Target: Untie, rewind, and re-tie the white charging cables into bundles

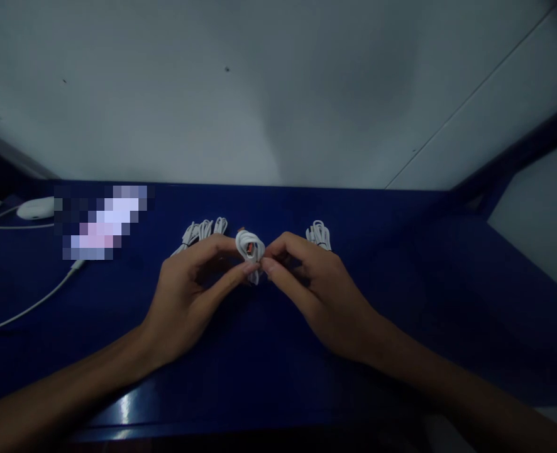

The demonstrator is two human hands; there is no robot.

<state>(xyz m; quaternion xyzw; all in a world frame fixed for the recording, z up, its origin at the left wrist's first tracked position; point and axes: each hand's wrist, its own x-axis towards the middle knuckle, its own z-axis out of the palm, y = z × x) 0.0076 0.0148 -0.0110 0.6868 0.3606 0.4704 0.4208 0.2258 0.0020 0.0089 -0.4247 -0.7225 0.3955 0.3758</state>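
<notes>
A coiled white cable [251,244] with orange showing at its connector ends is held up in the middle, above the blue table. My left hand [200,277] pinches the coil from the left between thumb and fingers. From the right, my right hand [314,283] has its thumb and forefinger pressed together at the coil's lower side; what exactly lies in that pinch is too small to make out. Behind my left hand lie several bundled white cables [205,229], partly hidden by it. Another tied white cable bundle [320,234] is just behind my right hand.
The glossy blue table [269,377] meets a pale wall [165,94] at the back. At the left lie a blurred-out bright screen [111,220], a white cord [38,307] running from it, and a white rounded device [36,207]. A blue frame bar [509,157] slants up at the right.
</notes>
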